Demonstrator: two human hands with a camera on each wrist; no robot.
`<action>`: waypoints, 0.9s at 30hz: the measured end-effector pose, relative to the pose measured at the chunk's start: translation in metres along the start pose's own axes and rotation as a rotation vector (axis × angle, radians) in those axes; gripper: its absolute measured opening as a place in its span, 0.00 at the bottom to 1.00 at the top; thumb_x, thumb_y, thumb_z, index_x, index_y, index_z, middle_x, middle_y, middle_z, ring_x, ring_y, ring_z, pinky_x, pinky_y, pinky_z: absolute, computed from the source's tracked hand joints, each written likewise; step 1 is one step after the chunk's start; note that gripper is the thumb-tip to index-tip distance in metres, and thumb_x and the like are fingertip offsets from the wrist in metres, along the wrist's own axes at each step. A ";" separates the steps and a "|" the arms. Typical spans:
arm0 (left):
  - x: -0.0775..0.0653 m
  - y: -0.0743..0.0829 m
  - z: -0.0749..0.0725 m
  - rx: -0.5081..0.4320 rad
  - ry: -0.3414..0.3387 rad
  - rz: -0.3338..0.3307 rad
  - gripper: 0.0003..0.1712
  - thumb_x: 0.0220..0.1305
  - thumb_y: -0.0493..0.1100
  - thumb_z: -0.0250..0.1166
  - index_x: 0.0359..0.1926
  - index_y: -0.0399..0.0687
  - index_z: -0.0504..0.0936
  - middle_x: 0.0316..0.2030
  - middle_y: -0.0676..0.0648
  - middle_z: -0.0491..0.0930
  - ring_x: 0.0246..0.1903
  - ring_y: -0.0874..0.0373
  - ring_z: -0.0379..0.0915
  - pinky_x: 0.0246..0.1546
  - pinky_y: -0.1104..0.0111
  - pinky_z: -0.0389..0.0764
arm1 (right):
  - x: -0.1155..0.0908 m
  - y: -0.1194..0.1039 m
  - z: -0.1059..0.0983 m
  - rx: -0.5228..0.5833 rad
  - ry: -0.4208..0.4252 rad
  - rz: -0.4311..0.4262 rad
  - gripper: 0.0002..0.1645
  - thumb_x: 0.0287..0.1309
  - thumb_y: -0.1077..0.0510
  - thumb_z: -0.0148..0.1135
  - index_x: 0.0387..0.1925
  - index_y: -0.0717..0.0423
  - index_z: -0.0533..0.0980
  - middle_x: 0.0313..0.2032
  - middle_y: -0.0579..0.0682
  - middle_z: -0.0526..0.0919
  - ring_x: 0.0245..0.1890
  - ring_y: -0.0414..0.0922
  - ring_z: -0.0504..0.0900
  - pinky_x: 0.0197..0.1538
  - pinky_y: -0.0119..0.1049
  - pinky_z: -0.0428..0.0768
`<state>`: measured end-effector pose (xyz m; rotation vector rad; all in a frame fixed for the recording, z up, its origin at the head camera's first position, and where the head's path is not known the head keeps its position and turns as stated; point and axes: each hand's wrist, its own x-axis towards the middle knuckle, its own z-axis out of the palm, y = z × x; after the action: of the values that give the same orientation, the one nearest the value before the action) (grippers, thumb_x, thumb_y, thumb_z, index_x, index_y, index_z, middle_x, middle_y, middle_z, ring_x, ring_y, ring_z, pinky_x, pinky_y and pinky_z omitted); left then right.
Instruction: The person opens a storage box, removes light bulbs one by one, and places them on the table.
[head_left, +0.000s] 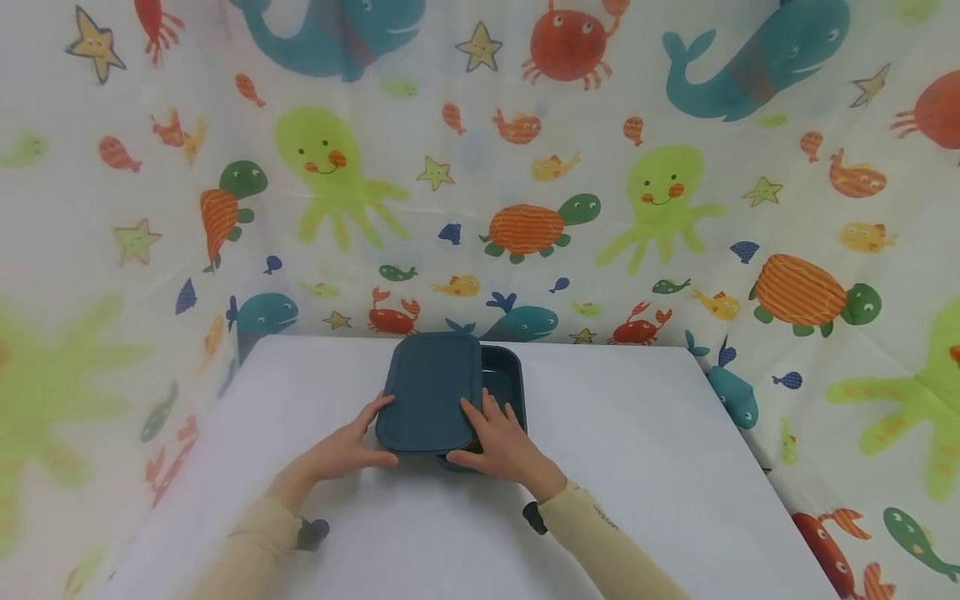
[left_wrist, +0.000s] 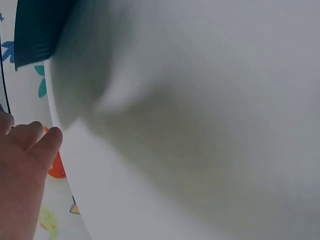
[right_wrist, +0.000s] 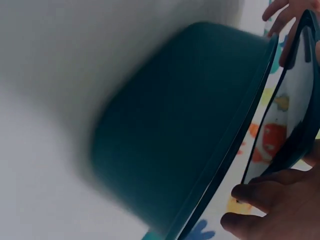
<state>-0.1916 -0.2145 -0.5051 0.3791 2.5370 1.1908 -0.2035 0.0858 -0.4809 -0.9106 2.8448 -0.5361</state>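
A dark teal rectangular lid (head_left: 431,392) is tilted above a deep teal container (head_left: 506,372), covering its left part in the head view. My left hand (head_left: 347,443) holds the lid's left edge, its fingers on the side and the thumb near the front corner. On the opposite edge my right hand (head_left: 501,442) grips the lid, fingers spread over the top. The right wrist view shows the container's side wall (right_wrist: 180,115), with a gap between its rim and the raised lid (right_wrist: 307,95). Inside the container only a dark strip shows.
Container and hands are over a white table (head_left: 622,433). Behind it hangs a curtain (head_left: 465,167) printed with sea animals, which also runs down both sides. Each wrist wears a dark strapped device (head_left: 535,518) near the beige sleeve.
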 end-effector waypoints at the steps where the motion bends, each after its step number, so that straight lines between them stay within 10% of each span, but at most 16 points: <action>1: -0.003 -0.003 -0.003 0.009 0.009 -0.007 0.59 0.56 0.55 0.73 0.77 0.56 0.42 0.77 0.37 0.35 0.73 0.34 0.39 0.65 0.36 0.55 | 0.003 -0.004 0.002 -0.003 0.000 -0.001 0.54 0.58 0.30 0.59 0.74 0.57 0.56 0.73 0.68 0.50 0.73 0.61 0.53 0.70 0.62 0.52; 6: -0.015 -0.015 -0.018 -0.010 0.035 -0.043 0.55 0.61 0.57 0.67 0.77 0.51 0.42 0.76 0.33 0.35 0.72 0.31 0.38 0.65 0.36 0.53 | 0.020 -0.026 0.011 -0.029 0.013 -0.006 0.54 0.56 0.27 0.57 0.73 0.55 0.58 0.73 0.67 0.51 0.73 0.58 0.53 0.71 0.61 0.51; 15: -0.026 -0.043 -0.031 -0.124 0.065 -0.129 0.40 0.78 0.61 0.29 0.77 0.39 0.40 0.75 0.31 0.35 0.73 0.34 0.28 0.69 0.39 0.37 | 0.042 -0.065 0.033 -0.248 0.088 -0.024 0.46 0.57 0.25 0.53 0.68 0.48 0.69 0.67 0.63 0.67 0.69 0.59 0.64 0.70 0.62 0.53; 27: -0.042 -0.068 -0.024 0.139 0.136 -0.223 0.47 0.69 0.66 0.52 0.75 0.39 0.51 0.70 0.21 0.43 0.69 0.23 0.38 0.63 0.31 0.45 | 0.057 -0.090 0.059 -0.476 0.061 -0.040 0.42 0.58 0.22 0.46 0.65 0.39 0.72 0.63 0.55 0.75 0.64 0.53 0.71 0.70 0.64 0.50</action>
<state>-0.1698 -0.2884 -0.5366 0.0435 2.7018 0.9919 -0.1891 -0.0329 -0.5033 -1.0280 3.0728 0.1280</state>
